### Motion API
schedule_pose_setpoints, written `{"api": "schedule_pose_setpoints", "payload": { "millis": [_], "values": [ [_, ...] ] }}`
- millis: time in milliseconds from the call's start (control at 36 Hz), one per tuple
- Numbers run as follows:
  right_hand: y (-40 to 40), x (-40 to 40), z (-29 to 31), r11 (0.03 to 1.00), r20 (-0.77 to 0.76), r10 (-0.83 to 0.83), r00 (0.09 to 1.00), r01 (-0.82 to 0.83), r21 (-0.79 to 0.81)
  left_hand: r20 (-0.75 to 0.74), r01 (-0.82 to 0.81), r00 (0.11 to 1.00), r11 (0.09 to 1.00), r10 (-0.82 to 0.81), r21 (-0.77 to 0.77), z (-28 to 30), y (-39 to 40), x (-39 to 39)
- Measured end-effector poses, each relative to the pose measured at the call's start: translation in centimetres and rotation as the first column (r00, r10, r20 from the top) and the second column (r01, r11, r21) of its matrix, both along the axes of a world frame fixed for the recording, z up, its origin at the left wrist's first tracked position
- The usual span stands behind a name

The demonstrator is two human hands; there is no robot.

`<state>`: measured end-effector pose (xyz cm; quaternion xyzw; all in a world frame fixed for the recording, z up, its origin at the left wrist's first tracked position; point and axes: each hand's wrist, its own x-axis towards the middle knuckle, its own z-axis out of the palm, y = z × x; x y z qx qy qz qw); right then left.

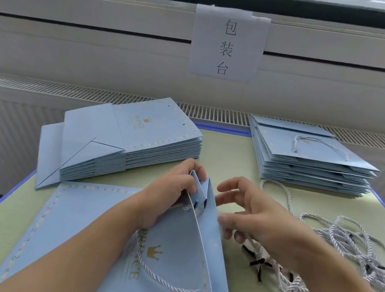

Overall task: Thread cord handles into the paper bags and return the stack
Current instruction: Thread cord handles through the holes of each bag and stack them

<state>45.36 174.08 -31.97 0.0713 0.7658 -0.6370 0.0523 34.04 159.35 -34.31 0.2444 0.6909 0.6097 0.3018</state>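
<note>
Bag (168,256) lower centre on surface (224,146), mouth spread. My left grip (173,193) pinches top edge by holes; right grip (246,213) spread, fingers loose over cords (348,243) at right. Paper light, creases easily; cord limp, I'd take it by black tip.

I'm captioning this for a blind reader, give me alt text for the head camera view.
A left hand grips the open top of a light blue paper bag that has one cord handle threaded, while the right hand hovers open beside it. Loose cords lie right; two bag stacks sit behind.
</note>
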Motion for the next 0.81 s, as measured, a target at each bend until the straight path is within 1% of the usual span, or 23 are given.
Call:
{"api": "schedule_pose_setpoints", "payload": {
  "millis": [83, 139, 194, 333, 389, 417, 472, 528, 639, 722, 806],
  "values": [
    [1.3, 0.2, 0.7, 0.99, 0.09, 0.075, 0.993, -0.085, 0.114, -0.002, 0.001, 1.0, 1.0, -0.002, -0.002, 0.0, 0.0, 0.0],
    [1.9, 0.4, 1.0, 0.976, 0.09, 0.119, 0.989, -0.133, 0.17, -0.005, -0.001, 1.0, 1.0, 0.001, -0.005, 0.0, 0.0, 0.0],
    [2.4, 0.4, 1.2, 0.978, 0.058, 0.107, 0.993, -0.115, 0.173, -0.007, -0.002, 1.0, 1.0, 0.002, -0.01, 0.0, 0.0, 0.1],
    [3.5, 0.2, 1.4, 0.993, -0.012, 0.048, 0.999, -0.047, 0.105, -0.01, 0.003, 1.0, 1.0, -0.003, -0.019, 0.0, -0.2, 0.0],
    [4.1, 0.3, 1.5, 0.999, -0.026, 0.045, 0.999, -0.044, 0.028, -0.008, 0.002, 1.0, 1.0, -0.002, -0.022, 0.0, -0.2, 0.0],
    [4.6, 0.3, 1.6, 0.998, -0.034, 0.055, 0.998, -0.057, -0.036, -0.006, 0.002, 1.0, 1.0, -0.002, -0.02, 0.0, -0.2, 0.1],
    [5.7, 0.3, 1.8, 0.974, -0.072, 0.068, 0.995, -0.082, -0.212, -0.004, -0.004, 1.0, 1.0, 0.004, -0.018, 0.1, -0.2, 0.1],
    [6.6, 0.3, 2.0, 0.932, -0.13, 0.04, 0.991, -0.084, -0.352, -0.001, -0.012, 1.0, 1.0, 0.012, -0.014, 0.1, -0.1, 0.1],
    [8.2, -0.1, 2.1, 0.818, -0.216, -0.163, 0.963, 0.01, -0.575, -0.005, -0.015, 1.0, 1.0, 0.015, -0.019, 0.1, 0.0, 0.1],
    [9.3, -0.1, 2.3, 0.725, -0.246, -0.313, 0.917, 0.064, -0.686, -0.011, -0.011, 1.0, 1.0, 0.011, -0.029, 0.1, 0.0, 0.1],
    [10.4, 0.3, 2.7, 0.639, -0.279, -0.41, 0.868, 0.055, -0.768, -0.006, -0.007, 1.0, 1.0, 0.007, -0.03, 0.1, 0.0, 0.1]
  ]
}}
